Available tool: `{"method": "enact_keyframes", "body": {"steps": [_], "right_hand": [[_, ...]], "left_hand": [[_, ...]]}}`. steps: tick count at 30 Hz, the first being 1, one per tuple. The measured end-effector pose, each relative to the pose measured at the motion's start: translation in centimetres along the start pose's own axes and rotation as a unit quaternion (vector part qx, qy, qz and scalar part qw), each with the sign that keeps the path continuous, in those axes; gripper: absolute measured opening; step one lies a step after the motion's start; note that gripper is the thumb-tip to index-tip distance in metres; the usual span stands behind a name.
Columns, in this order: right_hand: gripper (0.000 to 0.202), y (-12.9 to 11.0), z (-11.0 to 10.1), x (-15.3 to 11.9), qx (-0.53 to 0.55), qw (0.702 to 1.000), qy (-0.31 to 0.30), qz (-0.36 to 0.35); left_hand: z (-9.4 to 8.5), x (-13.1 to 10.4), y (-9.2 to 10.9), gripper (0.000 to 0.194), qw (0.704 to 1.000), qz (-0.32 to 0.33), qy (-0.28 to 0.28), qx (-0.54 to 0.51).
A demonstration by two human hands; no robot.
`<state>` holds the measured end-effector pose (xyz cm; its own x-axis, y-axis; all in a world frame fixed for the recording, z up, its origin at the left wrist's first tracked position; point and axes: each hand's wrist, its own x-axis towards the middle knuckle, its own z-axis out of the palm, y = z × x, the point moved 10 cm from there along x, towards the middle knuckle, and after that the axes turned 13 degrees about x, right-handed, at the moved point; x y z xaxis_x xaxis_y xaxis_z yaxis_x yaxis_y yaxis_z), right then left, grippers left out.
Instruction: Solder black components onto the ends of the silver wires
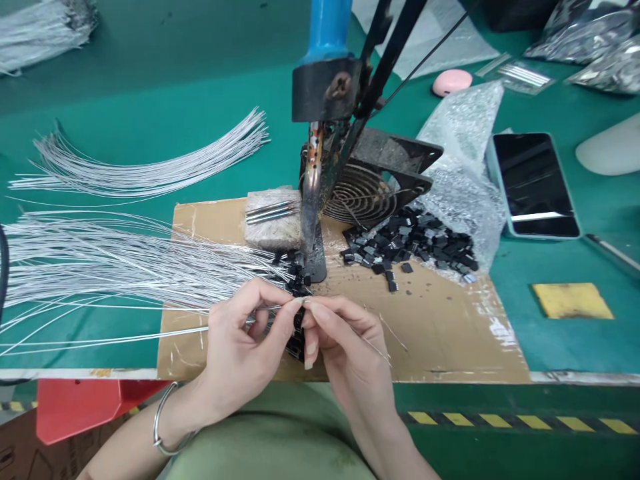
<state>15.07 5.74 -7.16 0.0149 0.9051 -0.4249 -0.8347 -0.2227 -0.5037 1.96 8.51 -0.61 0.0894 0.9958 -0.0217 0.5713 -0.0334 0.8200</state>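
Note:
My left hand (245, 340) is closed in a pinch at the near edge of the cardboard, with a white wire (185, 332) running into it from the left. Fingertip to fingertip with it, my right hand (350, 340) is also pinched; a thin silvery wire (377, 351) sticks out by its palm. What lies right between the fingertips is too small to make out. Behind and under the hands are black connectors (296, 343) on the ends of a spread of white wires (125, 260). Just beyond them, a soldering iron (314, 167) with a blue handle points down.
Loose black connectors (415, 243) lie heaped on the cardboard (440, 327), near a fan (370, 193). A grey block (273, 227) carries several thin rods. Another wire bundle (150, 170) lies back left. A phone (535, 187) and yellow sponge (573, 301) are right.

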Motion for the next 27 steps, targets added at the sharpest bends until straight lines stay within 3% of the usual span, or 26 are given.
{"method": "enact_keyframes", "body": {"steps": [5, 16, 27], "right_hand": [[0.012, 0.16, -0.24, -0.17, 0.002, 1.000, 0.009, -0.013], [0.012, 0.24, -0.37, -0.12, 0.005, 1.000, 0.015, -0.012], [0.009, 0.57, -0.14, -0.38, 0.022, 0.999, 0.023, -0.019]], "left_hand": [[0.15, -0.06, -0.28, 0.016, 1.000, -0.015, -0.001, -0.009], [-0.13, -0.45, 0.18, 0.014, 0.999, 0.018, 0.027, 0.032], [0.30, -0.51, -0.55, 0.013, 1.000, -0.015, 0.016, -0.018]]}}
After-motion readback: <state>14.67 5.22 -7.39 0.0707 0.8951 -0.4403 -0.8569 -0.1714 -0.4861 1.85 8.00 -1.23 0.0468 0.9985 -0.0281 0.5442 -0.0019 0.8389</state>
